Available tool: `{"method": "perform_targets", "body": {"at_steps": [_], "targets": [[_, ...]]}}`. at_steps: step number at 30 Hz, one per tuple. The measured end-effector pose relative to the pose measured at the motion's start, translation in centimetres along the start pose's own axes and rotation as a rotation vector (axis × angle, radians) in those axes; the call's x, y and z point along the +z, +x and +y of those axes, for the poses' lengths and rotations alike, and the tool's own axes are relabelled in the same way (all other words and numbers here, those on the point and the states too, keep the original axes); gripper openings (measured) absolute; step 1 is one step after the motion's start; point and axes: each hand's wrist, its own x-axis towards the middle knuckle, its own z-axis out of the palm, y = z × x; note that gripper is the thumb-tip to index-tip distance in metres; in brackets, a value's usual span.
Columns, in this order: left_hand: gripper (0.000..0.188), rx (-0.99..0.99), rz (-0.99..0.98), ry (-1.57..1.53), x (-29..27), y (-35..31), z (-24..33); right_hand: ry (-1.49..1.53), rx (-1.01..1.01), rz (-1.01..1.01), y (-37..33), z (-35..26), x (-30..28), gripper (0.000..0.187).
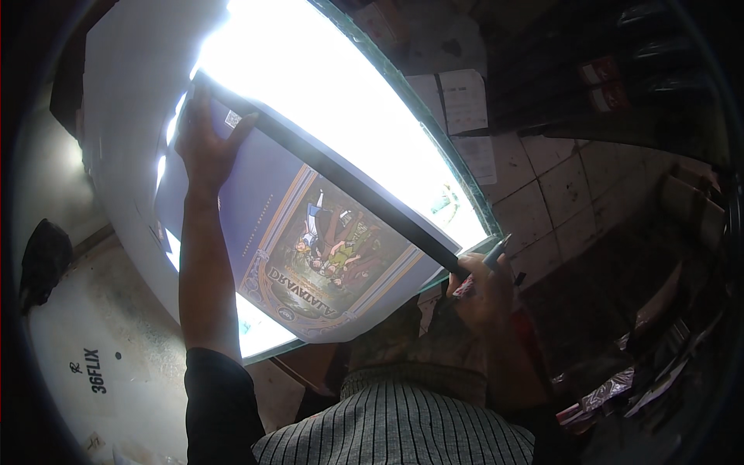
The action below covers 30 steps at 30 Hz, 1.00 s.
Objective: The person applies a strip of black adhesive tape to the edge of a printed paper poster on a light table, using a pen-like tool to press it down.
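Head view: left hand (205,151) splayed on dark strip (333,170), right hand (486,297) curled round slim tool (494,254).

Up at the top, the glare off the lit panel (325,70) washes out its surface, and the frame's edge crops it! Upper left now: the left hand (205,147), its fingertips melting into shadow by 1 end of the dark strip (341,177). Below, the forearm covers a slice of the printed sheet (263,186), whose code square (232,118) is too small to read. Right of centre, the right hand (484,291) grips a pen-like tool (497,254), kind unclear, lower part buried. Bottom edge slices the striped garment (395,426); far left, a dark object (45,260) is too dim to name!
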Motion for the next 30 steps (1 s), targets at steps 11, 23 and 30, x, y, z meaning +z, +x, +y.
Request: {"method": "perform_targets", "body": {"at_steps": [11,23,30], "targets": [[0.104,-0.005,0.020,-0.021,0.7,-1.0,-0.3,-0.326,-0.157,-0.045,-0.2,-0.7,-0.2,0.033],[0.115,-0.124,-0.091,0.014,-2.3,-0.8,0.0,-0.329,-0.203,-0.118,-0.1,-0.4,-0.1,0.033],[0.116,-0.138,-0.102,-0.004,-2.1,-0.6,0.6,-0.310,-0.204,-0.081,-0.3,0.3,0.1,0.036]]}}
